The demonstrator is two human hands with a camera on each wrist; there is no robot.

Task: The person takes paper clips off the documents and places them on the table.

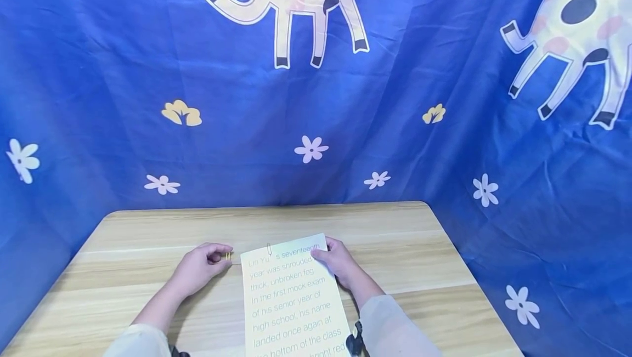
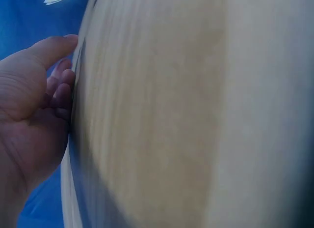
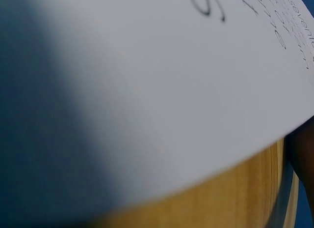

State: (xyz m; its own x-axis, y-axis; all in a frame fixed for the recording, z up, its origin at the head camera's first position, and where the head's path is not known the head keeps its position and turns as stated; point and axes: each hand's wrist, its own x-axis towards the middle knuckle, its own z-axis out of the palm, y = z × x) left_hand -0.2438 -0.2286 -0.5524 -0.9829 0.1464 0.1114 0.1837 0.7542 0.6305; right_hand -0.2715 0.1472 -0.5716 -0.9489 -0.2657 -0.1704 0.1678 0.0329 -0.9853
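A sheet of white paper (image 1: 291, 296) with large printed text is tilted toward me in the head view. A thin gold paper clip (image 1: 269, 249) sits on its top edge. My right hand (image 1: 339, 261) grips the sheet's upper right edge, thumb on the printed face, the other fingers behind. To the left of the sheet, apart from it, my left hand (image 1: 199, 268) pinches a small yellow-gold wire piece (image 1: 228, 256), like a paper clip, between thumb and forefinger. In the left wrist view the left hand (image 2: 37, 90) is close to the tabletop. Paper fills most of the right wrist view.
A light wood-grain table (image 1: 405, 247) with rounded back corners lies under both hands. Blue cloth (image 1: 237, 137) printed with cows and flowers hangs behind it and along the sides. Dark straps (image 1: 354, 340) show at the wrists.
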